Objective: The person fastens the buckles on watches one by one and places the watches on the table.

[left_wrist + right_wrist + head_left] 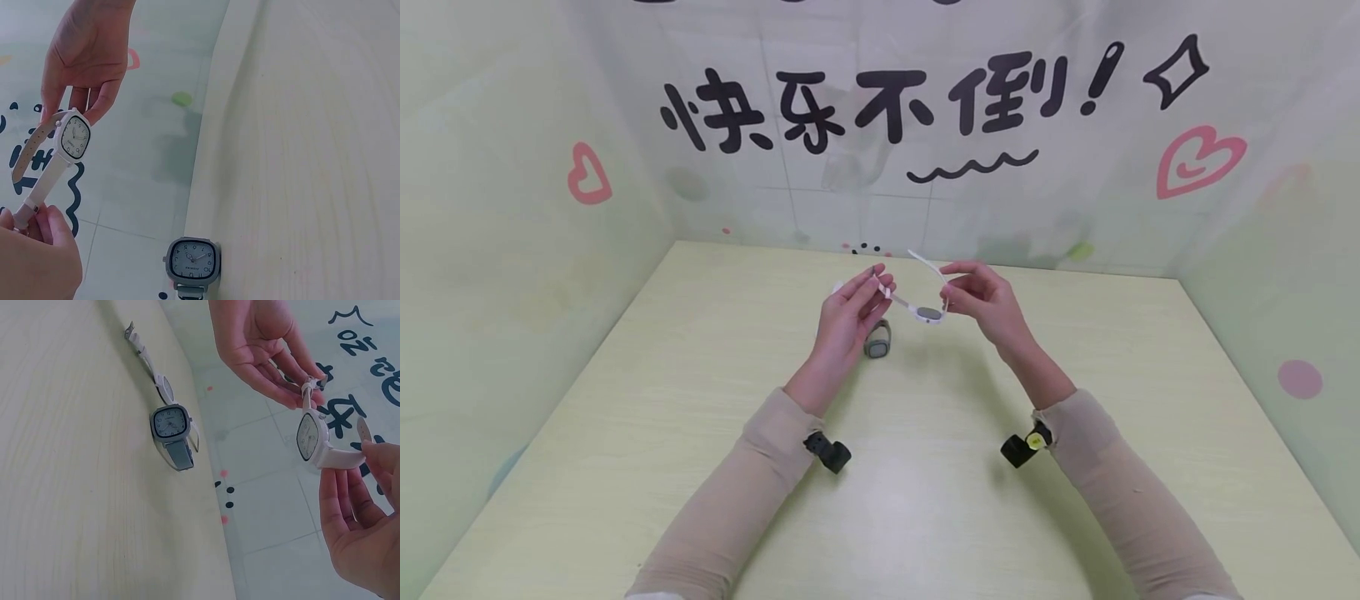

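Observation:
A white wristwatch (928, 314) is held up over the table between both hands, its strap undone. My left hand (844, 317) pinches the buckle end of the strap. My right hand (988, 302) grips the other strap half close to the case, and that strap's free end sticks up beyond the fingers. The left wrist view shows the squarish watch face with dark-rimmed dial. Below the left hand, a grey wristwatch (877, 343) rests on the table. Beside it lies a second white wristwatch (164, 389), mostly hidden behind the left hand in the head view.
The pale wooden table (880, 500) ends at a printed white backdrop (865, 192) with dark lettering, and curtain walls stand at left and right. A black wrist camera (827, 451) is strapped to the left sleeve, another (1021, 448) to the right.

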A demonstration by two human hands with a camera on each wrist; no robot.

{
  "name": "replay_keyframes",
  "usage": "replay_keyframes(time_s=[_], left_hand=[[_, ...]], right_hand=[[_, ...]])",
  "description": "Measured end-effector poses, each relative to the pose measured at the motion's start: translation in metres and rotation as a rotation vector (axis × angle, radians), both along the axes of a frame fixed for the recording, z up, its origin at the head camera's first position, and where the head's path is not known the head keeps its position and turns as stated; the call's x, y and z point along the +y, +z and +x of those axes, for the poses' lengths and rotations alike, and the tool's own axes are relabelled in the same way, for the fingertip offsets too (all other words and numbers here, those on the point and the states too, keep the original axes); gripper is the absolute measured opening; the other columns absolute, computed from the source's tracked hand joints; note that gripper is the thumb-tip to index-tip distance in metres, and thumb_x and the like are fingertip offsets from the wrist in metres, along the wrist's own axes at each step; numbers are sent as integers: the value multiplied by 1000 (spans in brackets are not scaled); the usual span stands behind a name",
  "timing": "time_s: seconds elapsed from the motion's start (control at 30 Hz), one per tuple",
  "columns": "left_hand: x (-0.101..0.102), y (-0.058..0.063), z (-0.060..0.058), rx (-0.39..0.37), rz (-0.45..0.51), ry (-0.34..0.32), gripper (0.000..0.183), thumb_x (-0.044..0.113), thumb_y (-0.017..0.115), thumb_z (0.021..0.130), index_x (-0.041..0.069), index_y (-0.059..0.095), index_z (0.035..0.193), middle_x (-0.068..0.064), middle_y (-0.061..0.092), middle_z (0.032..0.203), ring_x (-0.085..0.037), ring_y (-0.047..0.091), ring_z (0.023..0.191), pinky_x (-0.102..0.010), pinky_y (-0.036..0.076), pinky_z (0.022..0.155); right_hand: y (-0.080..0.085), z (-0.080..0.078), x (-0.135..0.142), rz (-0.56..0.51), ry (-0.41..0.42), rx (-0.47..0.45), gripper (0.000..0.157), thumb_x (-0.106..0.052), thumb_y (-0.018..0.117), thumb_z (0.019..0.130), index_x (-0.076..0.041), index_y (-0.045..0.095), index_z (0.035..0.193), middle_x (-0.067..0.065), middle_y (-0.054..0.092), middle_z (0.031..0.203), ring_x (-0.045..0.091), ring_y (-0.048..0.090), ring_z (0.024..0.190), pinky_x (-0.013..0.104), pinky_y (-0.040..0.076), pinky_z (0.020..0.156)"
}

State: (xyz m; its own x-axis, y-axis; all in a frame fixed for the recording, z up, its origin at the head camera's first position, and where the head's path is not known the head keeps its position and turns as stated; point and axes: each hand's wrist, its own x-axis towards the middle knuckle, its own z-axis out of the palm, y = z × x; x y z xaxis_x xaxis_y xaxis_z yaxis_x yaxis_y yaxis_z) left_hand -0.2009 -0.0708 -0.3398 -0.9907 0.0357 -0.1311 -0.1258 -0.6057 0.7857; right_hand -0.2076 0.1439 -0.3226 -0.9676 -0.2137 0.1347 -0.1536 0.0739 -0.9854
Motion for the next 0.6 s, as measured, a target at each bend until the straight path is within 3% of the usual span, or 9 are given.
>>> replay_keyframes(time_s=[0.6], left_hand=[[-3, 0, 0, 23, -54, -18, 37, 10, 57, 101, 1, 57, 137, 4, 76, 97, -8, 72, 97, -24, 56, 93]], right_hand=[[-1, 1, 1, 10, 40, 19, 30, -7, 63, 97, -1, 58, 126, -4, 65, 93, 10, 64, 83, 21, 59, 82]])
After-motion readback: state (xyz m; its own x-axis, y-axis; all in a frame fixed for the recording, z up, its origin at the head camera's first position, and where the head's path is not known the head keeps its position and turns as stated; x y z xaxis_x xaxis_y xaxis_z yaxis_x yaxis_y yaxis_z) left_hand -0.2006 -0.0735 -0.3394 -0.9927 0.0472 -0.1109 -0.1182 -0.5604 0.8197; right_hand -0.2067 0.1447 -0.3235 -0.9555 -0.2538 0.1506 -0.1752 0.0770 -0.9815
